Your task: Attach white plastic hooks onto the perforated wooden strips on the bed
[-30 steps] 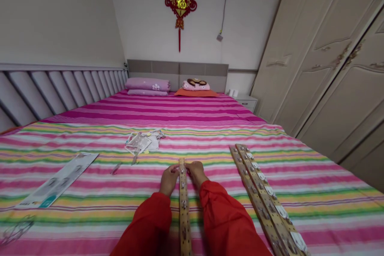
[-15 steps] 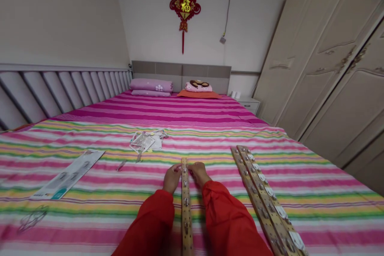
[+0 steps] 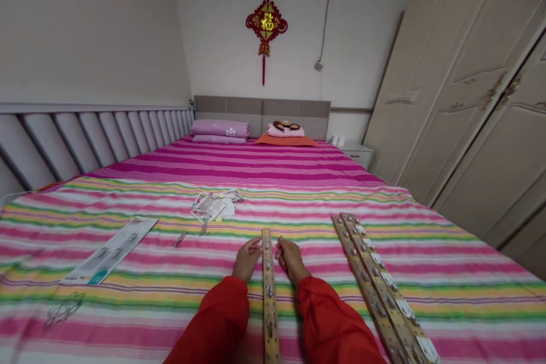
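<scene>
A narrow wooden strip (image 3: 269, 278) with a row of small metal clips lies lengthwise in front of me on the striped sheet. At its far end, my left hand (image 3: 247, 259) rests along the left edge, thumb and forefinger slightly apart and their tips at or near the wood. Across from it, my right hand (image 3: 291, 259) is just off the right edge with fingers curled together; whether something small is between them is hidden. Farther right lie two similar wooden strips (image 3: 370, 278) side by side, with metal clips and white oval pieces along the right one.
Opened clear packets (image 3: 213, 206) lie beyond my left hand, near a small metal piece (image 3: 180, 239). On the left are a printed card (image 3: 111, 250) and a tangle of thin wire or clear plastic (image 3: 63, 310). Folded bedding (image 3: 220, 128) sits by the headboard (image 3: 230, 105).
My right hand has drawn back a little from the strip's edge, and my left fingers have loosened beside it. The view has tilted up slightly. The strip stays in place on the sheet.
</scene>
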Available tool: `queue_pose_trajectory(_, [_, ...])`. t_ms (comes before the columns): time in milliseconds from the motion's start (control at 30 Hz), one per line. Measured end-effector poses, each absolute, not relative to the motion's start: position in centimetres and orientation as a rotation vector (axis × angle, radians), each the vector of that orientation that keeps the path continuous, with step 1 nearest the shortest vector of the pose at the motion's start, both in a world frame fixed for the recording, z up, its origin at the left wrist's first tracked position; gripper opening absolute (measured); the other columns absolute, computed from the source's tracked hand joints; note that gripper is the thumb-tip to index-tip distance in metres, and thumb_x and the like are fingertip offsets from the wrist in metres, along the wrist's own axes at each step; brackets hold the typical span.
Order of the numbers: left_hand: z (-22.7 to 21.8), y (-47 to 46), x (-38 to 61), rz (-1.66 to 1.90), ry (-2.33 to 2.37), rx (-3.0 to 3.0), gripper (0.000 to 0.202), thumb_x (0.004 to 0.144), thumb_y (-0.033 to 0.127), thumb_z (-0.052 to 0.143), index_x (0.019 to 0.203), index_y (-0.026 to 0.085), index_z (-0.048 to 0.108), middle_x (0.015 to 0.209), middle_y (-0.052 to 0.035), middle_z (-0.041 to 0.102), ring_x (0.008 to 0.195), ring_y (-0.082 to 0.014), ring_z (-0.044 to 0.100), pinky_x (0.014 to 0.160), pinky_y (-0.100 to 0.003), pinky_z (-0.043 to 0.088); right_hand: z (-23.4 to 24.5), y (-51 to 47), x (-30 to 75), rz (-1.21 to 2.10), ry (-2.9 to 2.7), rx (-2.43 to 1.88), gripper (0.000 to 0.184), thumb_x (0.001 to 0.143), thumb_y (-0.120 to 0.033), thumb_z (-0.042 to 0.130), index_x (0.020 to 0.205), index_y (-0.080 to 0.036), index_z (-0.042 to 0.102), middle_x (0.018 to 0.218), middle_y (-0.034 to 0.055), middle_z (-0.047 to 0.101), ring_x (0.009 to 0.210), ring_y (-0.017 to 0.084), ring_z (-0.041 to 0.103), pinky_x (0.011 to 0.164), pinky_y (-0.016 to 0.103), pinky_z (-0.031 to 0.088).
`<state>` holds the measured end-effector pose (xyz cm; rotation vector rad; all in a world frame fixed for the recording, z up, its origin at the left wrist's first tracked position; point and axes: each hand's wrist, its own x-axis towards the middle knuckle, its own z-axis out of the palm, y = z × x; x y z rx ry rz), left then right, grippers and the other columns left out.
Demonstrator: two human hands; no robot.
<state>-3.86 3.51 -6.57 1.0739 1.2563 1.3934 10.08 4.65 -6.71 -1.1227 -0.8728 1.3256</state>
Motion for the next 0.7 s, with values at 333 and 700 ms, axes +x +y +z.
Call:
queue_pose_trajectory(333, [-3.6, 5.3, -12.3, 1.69, 2.009, 1.226, 0.018, 0.066, 0.026, 0.055, 0.08, 0.017, 0.062, 0.072, -0.002, 0.054, 0.072, -0.0186, 0.052, 0.076, -0.034, 0.044, -7.5, 5.1, 10.2, 1.343, -0.828, -1.091, 0.039, 0.069, -0.055, 0.06, 0.059, -0.02, 0.049, 0.033, -0.0062, 0.049, 0.022, 0.005, 0.024, 0.029, 0.02, 0.012])
queue_pose_trajectory(700, [-4.5, 5.7, -17.1, 1.504, 2.394, 1.116, 0.016, 0.065, 0.026, 0.058, 0.076, 0.015, 0.062, 0.07, -0.0037, 0.056, 0.066, -0.0191, 0.05, 0.068, -0.034, 0.041, -7.6, 5.2, 10.1, 1.347, -0.808, -1.078, 0.04, 0.069, -0.056, 0.06, 0.058, -0.019, 0.049, 0.032, -0.0066, 0.048, 0.021, 0.004, 0.023, 0.028, 0.019, 0.012])
